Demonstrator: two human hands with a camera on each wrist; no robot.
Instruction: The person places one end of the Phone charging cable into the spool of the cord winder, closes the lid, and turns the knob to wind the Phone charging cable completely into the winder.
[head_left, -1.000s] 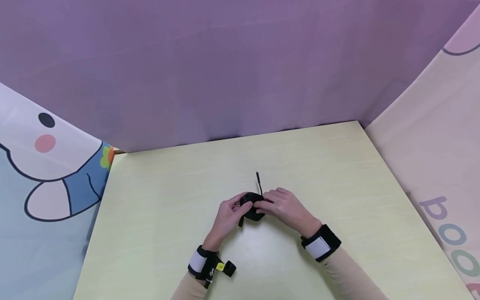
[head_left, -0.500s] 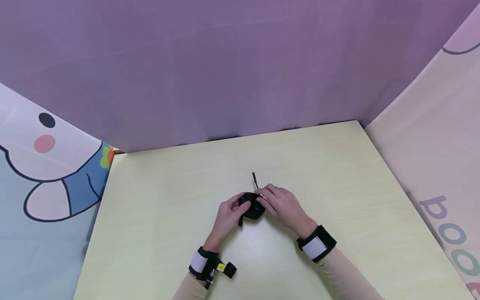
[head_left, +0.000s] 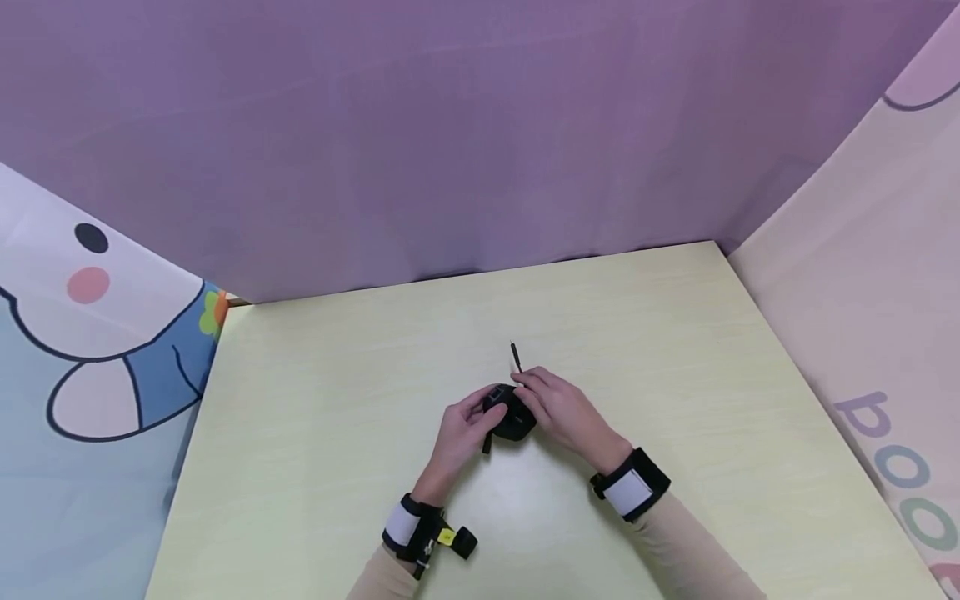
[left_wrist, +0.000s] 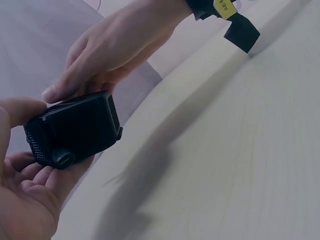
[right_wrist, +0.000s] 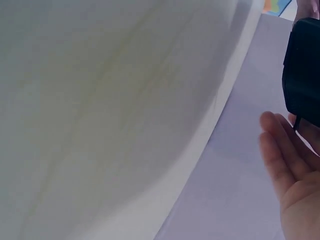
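A small black boxy device (head_left: 516, 421) is held just above the table. My left hand (head_left: 459, 429) grips its left side, thumb on the near face and fingers behind. From its far side sticks a thin black cable end (head_left: 515, 353) with a fine tip. At the base of that cable my right hand (head_left: 568, 410) pinches with thumb and index finger, close against the device. The left wrist view shows a round knob (left_wrist: 64, 159) and a perforated side on the device. A short black tab (head_left: 487, 443) hangs below it. The device partly hides the right fingertips.
A pale wooden table (head_left: 360, 375) lies beneath both hands. Purple cloth (head_left: 465, 150) stands along its far edge, with printed cloth panels (head_left: 847, 275) at the sides. Both wrists wear black straps; a small black block (head_left: 465, 542) juts from the left one.
The right fingers have slid from the device's near face up to its far edge, around the cable's base. The device has shifted slightly left, then back right, in my left hand.
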